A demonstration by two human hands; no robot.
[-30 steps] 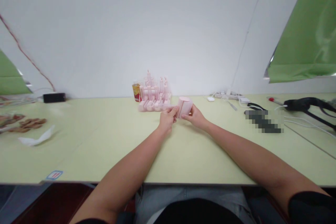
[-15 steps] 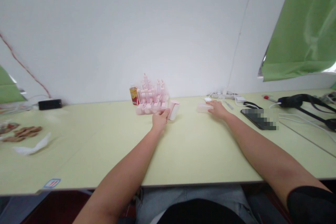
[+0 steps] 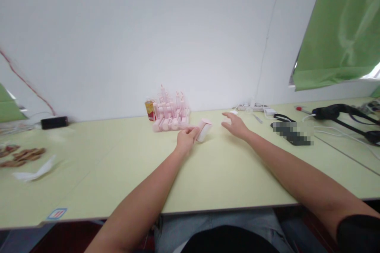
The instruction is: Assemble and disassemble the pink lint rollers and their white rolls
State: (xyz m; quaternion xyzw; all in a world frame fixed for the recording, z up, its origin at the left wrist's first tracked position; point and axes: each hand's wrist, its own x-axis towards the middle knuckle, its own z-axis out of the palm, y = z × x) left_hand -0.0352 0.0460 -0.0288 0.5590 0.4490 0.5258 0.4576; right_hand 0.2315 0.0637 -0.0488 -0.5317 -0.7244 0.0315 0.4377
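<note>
My left hand (image 3: 186, 139) has its fingers closed round a small pink-and-white cylindrical container (image 3: 204, 130), held tilted just above the table. Right behind that hand stands a group of pale pink bottles (image 3: 170, 116), some upright with pointed tops, others lying with round ends facing me. Part of the group is hidden by the hand. My right hand (image 3: 236, 125) hovers over the table to the right of the container, thumb and fingers apart, with nothing clear to see between them.
A yellow-and-red carton (image 3: 151, 111) stands left of the bottles. Toward the right lie a power strip (image 3: 252, 108), a dark phone (image 3: 289, 133), cables and a black strap device (image 3: 335, 114). At the left are a black box (image 3: 54, 122), brown pieces (image 3: 28, 155) and white tissue (image 3: 35, 172).
My left hand has moved right and slightly nearer with the container. My right hand has come off a translucent piece and shifted a little left; that piece no longer shows clearly.
</note>
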